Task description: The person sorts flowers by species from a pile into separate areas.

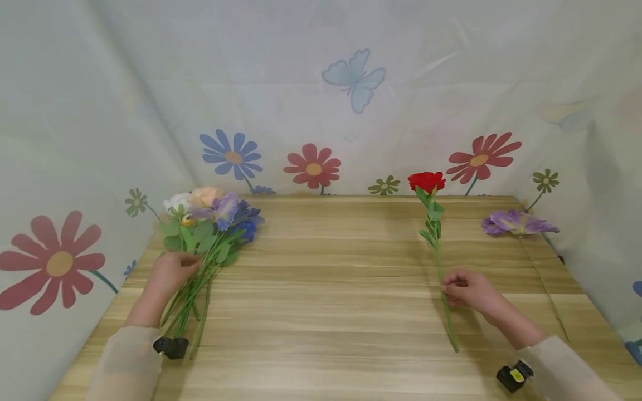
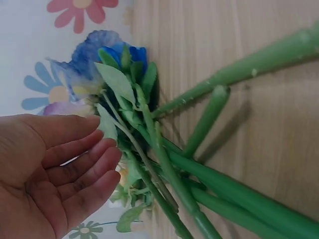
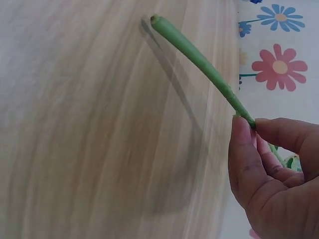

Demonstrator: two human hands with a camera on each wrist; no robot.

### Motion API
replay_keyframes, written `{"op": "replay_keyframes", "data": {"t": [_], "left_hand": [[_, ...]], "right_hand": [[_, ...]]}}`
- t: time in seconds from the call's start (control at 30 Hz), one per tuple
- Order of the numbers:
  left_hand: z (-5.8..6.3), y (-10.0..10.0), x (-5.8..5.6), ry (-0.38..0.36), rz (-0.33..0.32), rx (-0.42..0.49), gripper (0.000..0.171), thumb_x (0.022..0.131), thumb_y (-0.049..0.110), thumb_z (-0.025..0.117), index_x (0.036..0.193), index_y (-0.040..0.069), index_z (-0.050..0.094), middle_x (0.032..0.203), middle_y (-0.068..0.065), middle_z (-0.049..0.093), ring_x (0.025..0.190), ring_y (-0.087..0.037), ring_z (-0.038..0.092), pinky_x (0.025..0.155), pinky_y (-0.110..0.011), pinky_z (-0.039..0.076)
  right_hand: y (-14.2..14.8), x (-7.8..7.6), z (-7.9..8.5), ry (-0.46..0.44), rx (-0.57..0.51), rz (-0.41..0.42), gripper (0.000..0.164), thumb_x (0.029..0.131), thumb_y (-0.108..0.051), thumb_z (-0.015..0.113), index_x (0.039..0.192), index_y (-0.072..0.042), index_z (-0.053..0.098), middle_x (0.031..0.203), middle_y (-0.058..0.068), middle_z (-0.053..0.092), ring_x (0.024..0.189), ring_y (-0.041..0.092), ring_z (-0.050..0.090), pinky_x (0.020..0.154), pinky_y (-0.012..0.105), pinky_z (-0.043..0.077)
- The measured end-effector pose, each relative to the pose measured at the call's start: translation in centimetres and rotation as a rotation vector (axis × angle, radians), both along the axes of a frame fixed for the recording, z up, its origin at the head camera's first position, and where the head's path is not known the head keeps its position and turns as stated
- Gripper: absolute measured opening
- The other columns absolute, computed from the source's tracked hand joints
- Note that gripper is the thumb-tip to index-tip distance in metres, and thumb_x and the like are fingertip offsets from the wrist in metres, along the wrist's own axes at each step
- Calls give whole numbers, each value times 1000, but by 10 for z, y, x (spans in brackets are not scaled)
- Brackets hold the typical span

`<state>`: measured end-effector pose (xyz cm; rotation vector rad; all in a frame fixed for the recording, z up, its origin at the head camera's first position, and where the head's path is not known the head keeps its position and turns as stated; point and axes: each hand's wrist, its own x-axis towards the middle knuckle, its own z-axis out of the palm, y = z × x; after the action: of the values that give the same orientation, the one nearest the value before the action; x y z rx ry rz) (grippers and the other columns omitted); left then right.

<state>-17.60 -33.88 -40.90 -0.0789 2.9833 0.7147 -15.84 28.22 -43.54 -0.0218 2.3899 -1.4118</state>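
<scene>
My right hand [image 1: 473, 292] pinches the green stem of a red rose [image 1: 426, 181] between thumb and fingertips. The rose's bloom points toward the back wall, and the lower stem end [image 3: 194, 57] is raised off the table, casting a shadow. At the left, a bunch of artificial flowers [image 1: 203, 231] lies on the table, with white, peach, lilac and blue blooms and crossed green stems. Beside its stems is my left hand [image 1: 173, 273], fingers loosely bent. The left wrist view shows this hand [image 2: 65, 169] holding nothing, fingertips near the leaves.
A purple flower [image 1: 520, 223] with a thin stem lies along the right side of the wooden table [image 1: 321, 312]. Behind it hangs a pale cloth backdrop [image 1: 281, 72] printed with flowers and a butterfly. A small black camera [image 1: 514, 376] is on each wrist.
</scene>
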Motion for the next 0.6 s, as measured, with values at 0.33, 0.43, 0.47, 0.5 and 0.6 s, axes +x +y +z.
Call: {"op": "replay_keyframes", "data": {"t": [0.33, 0.43, 0.47, 0.5, 0.6], "left_hand": [[-10, -9, -8, -40, 2, -86, 37, 99, 15, 62, 123, -13, 66, 119, -35, 68, 109, -55, 63, 89, -62, 54], [-14, -11, -11, -35, -2, -113, 37, 99, 16, 61, 121, -13, 67, 118, -35, 69, 107, -55, 64, 88, -62, 55], [-15, -11, -12, -34, -2, -120, 37, 99, 16, 61, 120, -13, 67, 118, -35, 68, 107, -55, 64, 88, -62, 55], [-17, -11, -13, -33, -2, -125, 36, 99, 16, 60, 119, -13, 68, 119, -35, 68, 106, -54, 65, 88, -62, 55], [-18, -10, -14, -35, 3, -129, 34, 99, 16, 60, 118, -11, 70, 120, -34, 68, 104, -53, 66, 87, -62, 56]], "right_hand": [[7, -1, -3, -38, 13, -9, 32, 100, -1, 56, 119, 25, 52, 95, 9, 69, 78, 5, 64, 71, 21, 61], [6, -1, -3, -40, 18, 7, 30, 100, -1, 56, 117, 24, 54, 96, 11, 70, 78, 8, 65, 71, 23, 62], [5, -1, -3, -43, 20, 11, 30, 100, -1, 56, 117, 24, 54, 97, 12, 70, 79, 9, 65, 71, 23, 62], [4, 0, -3, -45, 19, 16, 29, 100, -1, 56, 116, 23, 54, 96, 12, 70, 79, 9, 65, 71, 23, 62], [2, 0, -4, -60, 19, 20, 28, 100, -1, 57, 115, 23, 56, 93, 10, 68, 79, 9, 63, 70, 23, 61]]}}
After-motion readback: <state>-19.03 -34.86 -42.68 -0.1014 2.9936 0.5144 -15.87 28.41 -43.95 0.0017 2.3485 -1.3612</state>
